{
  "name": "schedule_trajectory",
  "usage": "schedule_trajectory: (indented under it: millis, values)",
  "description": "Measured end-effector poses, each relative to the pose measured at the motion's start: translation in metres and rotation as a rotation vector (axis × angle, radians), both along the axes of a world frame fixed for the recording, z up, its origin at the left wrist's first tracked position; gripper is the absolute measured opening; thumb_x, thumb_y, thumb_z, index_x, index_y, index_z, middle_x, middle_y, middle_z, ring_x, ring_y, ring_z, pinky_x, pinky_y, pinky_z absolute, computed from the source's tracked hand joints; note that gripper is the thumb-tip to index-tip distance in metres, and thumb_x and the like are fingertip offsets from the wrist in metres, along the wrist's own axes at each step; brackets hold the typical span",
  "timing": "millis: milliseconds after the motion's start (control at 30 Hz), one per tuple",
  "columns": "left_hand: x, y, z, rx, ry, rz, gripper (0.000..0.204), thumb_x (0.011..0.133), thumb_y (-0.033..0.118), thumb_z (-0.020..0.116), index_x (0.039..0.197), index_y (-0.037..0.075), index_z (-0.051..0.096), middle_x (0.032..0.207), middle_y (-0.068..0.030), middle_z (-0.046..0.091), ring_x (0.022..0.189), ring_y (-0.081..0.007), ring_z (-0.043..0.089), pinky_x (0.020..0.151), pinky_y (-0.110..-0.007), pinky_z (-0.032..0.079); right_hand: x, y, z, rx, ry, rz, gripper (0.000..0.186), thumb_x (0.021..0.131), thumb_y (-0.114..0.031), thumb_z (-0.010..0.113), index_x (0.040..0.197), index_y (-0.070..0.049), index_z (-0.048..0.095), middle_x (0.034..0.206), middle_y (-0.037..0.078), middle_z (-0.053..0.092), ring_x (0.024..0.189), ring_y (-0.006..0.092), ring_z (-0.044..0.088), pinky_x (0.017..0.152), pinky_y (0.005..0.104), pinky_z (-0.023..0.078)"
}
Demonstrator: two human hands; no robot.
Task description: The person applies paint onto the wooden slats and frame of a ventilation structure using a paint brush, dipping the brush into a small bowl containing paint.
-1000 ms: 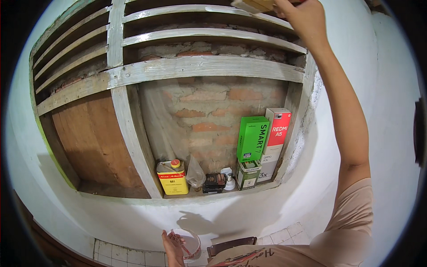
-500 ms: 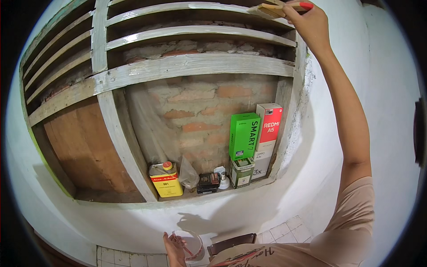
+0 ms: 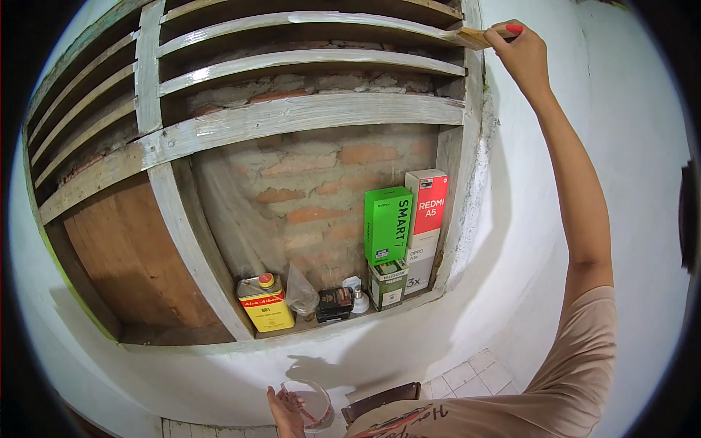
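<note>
My right hand (image 3: pixel 520 52) is raised high at the upper right, gripping a wooden-handled paintbrush (image 3: pixel 475 35) with a red handle end. Its bristles touch the right end of a white-painted wooden slat (image 3: pixel 307 20) near the top of the window frame. My left hand (image 3: pixel 286 410) is low at the bottom edge, holding a small white cup (image 3: pixel 312 403) with red marks inside.
A slatted wooden frame (image 3: pixel 292 117) fronts a brick wall. On the sill stand a yellow tin can (image 3: pixel 266 302), a crumpled plastic bag (image 3: pixel 301 289), a green box (image 3: pixel 388 223), a red-and-white box (image 3: pixel 426 206), and small items. White wall (image 3: pixel 642 146) on the right; tiled floor (image 3: pixel 467 374) below.
The view has shifted, so the frame sits lower and more to the right. My right hand and brush have moved right along the top slat toward its right end.
</note>
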State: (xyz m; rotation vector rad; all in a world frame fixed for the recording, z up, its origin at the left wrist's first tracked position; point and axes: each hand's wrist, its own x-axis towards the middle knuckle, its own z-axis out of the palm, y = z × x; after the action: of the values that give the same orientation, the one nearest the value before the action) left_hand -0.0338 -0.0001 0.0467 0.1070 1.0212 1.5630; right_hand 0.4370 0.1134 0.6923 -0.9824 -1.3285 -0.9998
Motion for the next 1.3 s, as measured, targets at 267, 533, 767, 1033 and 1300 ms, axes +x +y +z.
schedule_trajectory:
  millis: [267, 533, 767, 1033, 1300]
  values:
    - [-0.003, -0.002, -0.002, -0.051, 0.017, 0.032, 0.055, 0.089, 0.060, 0.045, 0.092, 0.005, 0.049, 0.070, -0.0080, 0.050, 0.057, -0.0242, 0.049, 0.053, -0.039, 0.039, 0.001, 0.000, 0.002, 0.030, -0.085, -0.166, 0.034, 0.079, -0.033, 0.064, 0.087, 0.000, 0.069, 0.080, 0.015, 0.070, 0.073, 0.0290, 0.068, 0.072, 0.0355, 0.053]
    - [-0.007, -0.017, -0.008, -0.015, -0.020, 0.017, 0.056, 0.094, 0.057, 0.040, 0.100, 0.002, 0.049, 0.080, -0.0091, 0.052, 0.063, -0.0231, 0.052, 0.057, -0.039, 0.042, -0.086, -0.007, -0.003, 0.028, -0.152, 0.013, 0.031, 0.081, -0.032, 0.067, 0.088, -0.001, 0.069, 0.077, 0.012, 0.069, 0.068, 0.0206, 0.065, 0.069, 0.0306, 0.051]
    - [-0.017, -0.034, -0.028, -0.002, -0.026, 0.132, 0.057, 0.090, 0.059, 0.043, 0.095, 0.003, 0.051, 0.074, -0.0072, 0.053, 0.058, -0.0227, 0.052, 0.053, -0.038, 0.041, -0.166, -0.031, 0.004, -0.049, -0.131, 0.506, 0.024, 0.078, -0.016, 0.071, 0.067, 0.003, 0.061, 0.057, 0.008, 0.060, 0.053, 0.0163, 0.061, 0.052, 0.0292, 0.046]
    - [-0.023, -0.054, -0.037, -0.014, -0.051, 0.228, 0.054, 0.091, 0.058, 0.043, 0.090, 0.005, 0.052, 0.072, -0.0079, 0.053, 0.059, -0.0231, 0.051, 0.055, -0.037, 0.041, -0.228, -0.032, 0.012, 0.094, -0.266, 0.342, 0.030, 0.076, -0.019, 0.075, 0.069, 0.006, 0.060, 0.061, 0.018, 0.062, 0.055, 0.0223, 0.061, 0.054, 0.0342, 0.046]
    - [-0.032, -0.075, -0.038, -0.031, -0.079, 0.366, 0.050, 0.093, 0.054, 0.044, 0.084, 0.006, 0.052, 0.066, -0.0073, 0.056, 0.052, -0.0241, 0.054, 0.049, -0.038, 0.042, -0.282, -0.039, 0.014, 0.076, -0.306, 0.434, 0.026, 0.076, -0.016, 0.071, 0.070, 0.007, 0.062, 0.059, 0.019, 0.061, 0.052, 0.0234, 0.060, 0.053, 0.0345, 0.046]
